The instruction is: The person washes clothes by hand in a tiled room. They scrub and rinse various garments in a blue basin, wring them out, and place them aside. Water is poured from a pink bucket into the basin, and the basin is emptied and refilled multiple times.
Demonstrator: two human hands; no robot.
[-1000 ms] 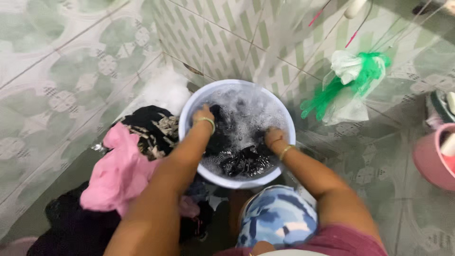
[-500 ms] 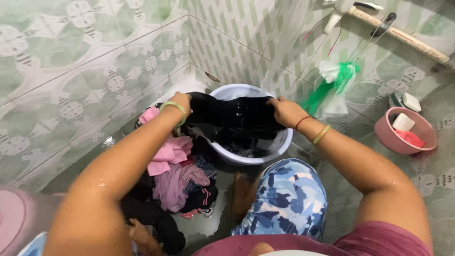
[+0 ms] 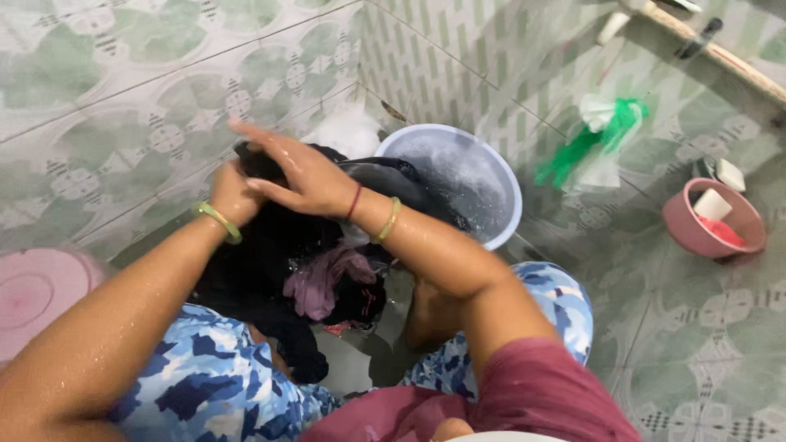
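A wet black garment (image 3: 262, 262) hangs over the clothes pile to the left of the pale blue wash basin (image 3: 508, 192). My left hand (image 3: 233, 192), with a green bangle on its wrist, grips the garment's top edge. My right hand (image 3: 299, 176) lies across it with fingers spread, pressing on the same black cloth. Soapy water (image 3: 463, 176) fills the basin, and part of the dark cloth still trails over its near rim. A mauve piece of clothing (image 3: 327, 278) sits in the pile under my right forearm.
A pink bowl (image 3: 696, 233) holding soap bars stands on the tiled floor at right. A green and white plastic bag (image 3: 602, 139) lies by the wall. A pink round lid or stool (image 3: 37, 295) is at far left. My knees in blue patterned trousers frame the pile.
The black garment has been lifted out of the basin and swung left onto the pile. Both hands moved left with it, the right one crossing over and opening flat on the cloth.
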